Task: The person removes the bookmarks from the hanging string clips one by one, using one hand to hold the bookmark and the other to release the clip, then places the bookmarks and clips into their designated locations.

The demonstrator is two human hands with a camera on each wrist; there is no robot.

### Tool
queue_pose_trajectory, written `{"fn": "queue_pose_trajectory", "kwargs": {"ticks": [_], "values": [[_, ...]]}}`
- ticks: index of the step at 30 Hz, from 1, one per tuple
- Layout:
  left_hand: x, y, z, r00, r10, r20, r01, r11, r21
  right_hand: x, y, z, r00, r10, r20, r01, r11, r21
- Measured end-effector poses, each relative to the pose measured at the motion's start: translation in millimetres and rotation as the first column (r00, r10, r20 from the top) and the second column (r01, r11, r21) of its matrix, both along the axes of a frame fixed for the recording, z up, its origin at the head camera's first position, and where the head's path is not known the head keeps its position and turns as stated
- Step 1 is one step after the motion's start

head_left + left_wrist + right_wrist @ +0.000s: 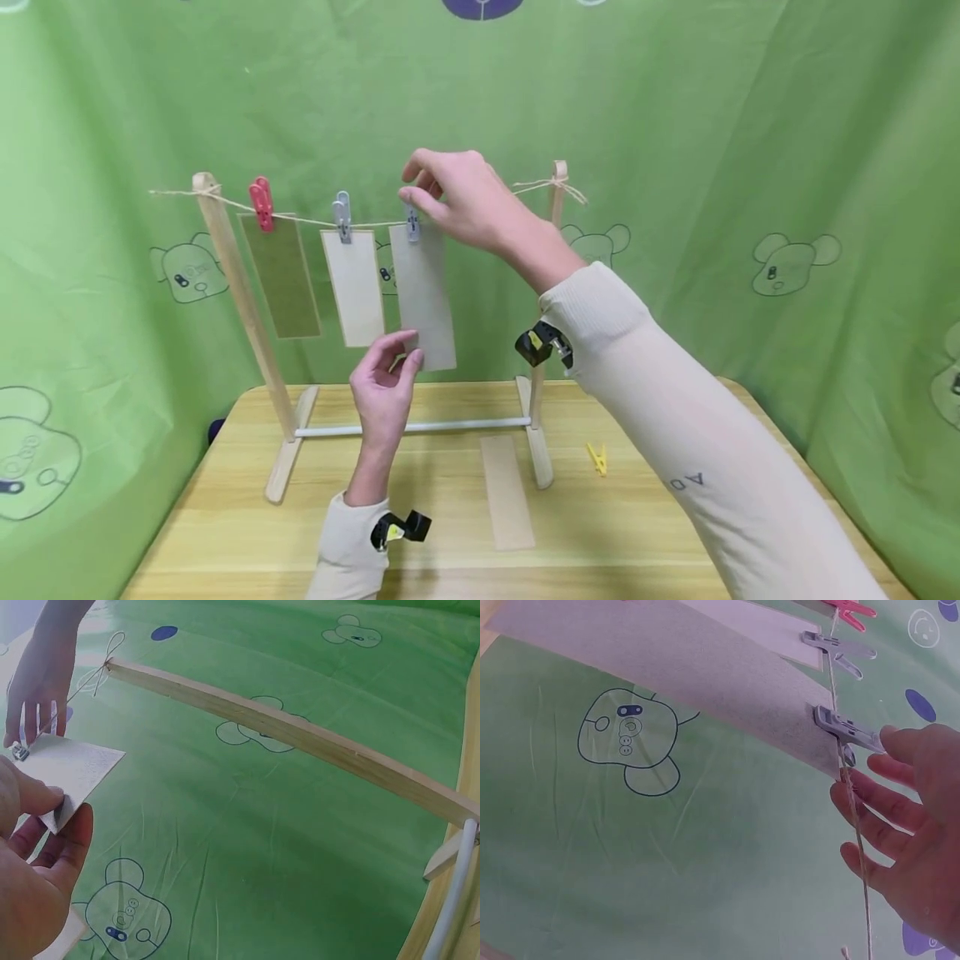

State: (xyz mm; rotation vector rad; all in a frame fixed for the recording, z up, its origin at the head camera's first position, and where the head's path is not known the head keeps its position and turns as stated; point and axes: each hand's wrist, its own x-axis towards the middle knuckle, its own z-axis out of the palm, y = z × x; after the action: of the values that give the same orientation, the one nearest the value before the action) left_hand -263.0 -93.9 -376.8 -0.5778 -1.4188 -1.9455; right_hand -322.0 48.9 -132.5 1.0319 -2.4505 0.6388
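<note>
Green cloth (697,108) printed with bear faces is hanging around a wood-grain table (622,550), and on it I am seeing a wooden frame (243,308) standing, a string (311,221) stretching between its two posts. Three cards are hanging from the string in a row. At the person's left, a red peg (262,204) is holding a dark olive card (285,279); next, a grey peg (342,218) is holding a white card (354,287); nearest the middle, a second grey peg (847,733) is gripping the top of a grey card (424,287). The person's left hand (384,392) is pinching this grey card's lower edge between thumb and fingers. Above, the right hand (476,200) is resting its thumb tip against the second peg's handle, its fingers parting loosely beside the string. Flat on the table, a beige card (507,492) is lying near the frame's right foot, and a yellow peg (598,459) is lying farther right.
</note>
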Motion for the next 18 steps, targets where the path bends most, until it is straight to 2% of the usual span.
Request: {"fn": "queue_pose_trajectory", "kwargs": {"ticks": [11,18], "values": [[1.2,0.6,1.6,0.999,0.035,0.003,-0.035,0.999,0.009,-3.7,-2.9,1.6,0.991,0.006,0.137,0.001,0.999,-0.047],[1.8,-0.9,2.5,0.999,0.036,0.012,-0.036,0.999,0.001,-6.0,-0.2,2.4,0.986,-0.003,0.164,0.009,0.999,-0.035]]}}
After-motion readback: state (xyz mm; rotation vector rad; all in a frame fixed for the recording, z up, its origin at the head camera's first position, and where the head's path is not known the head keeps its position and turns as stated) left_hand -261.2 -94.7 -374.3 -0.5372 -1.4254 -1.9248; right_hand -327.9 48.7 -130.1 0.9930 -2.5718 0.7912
